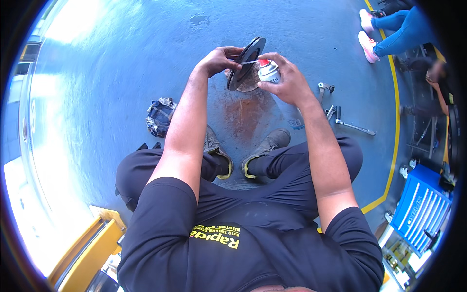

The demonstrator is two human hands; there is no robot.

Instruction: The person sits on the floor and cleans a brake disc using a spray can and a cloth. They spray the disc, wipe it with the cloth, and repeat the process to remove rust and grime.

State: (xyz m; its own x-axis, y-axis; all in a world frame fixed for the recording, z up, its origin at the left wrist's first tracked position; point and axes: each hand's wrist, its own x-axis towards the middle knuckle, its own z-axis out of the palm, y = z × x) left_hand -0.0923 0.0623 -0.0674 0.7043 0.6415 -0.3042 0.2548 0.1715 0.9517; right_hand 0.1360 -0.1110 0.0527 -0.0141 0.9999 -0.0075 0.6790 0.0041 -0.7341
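My left hand (217,62) is closed on the edge of a dark brake disc (255,50), holding it upright and tilted above the floor. In my right hand (288,82) is a white-and-blue spray can (269,74), with a finger on its red nozzle. From the nozzle a thin straw points at the disc's middle. Below the disc lies a rusty brown round piece (249,83), partly hidden. Reddish-brown dirt (243,117) stains the floor between the disc and my boots.
A crumpled blue plaid cloth (161,116) lies left of my boots. To the right are a ratchet (357,128) and other metal tools (325,89). Farther right, a person in pink shoes (368,47) stands by a yellow floor line. A blue tool cabinet (422,209) stands lower right.
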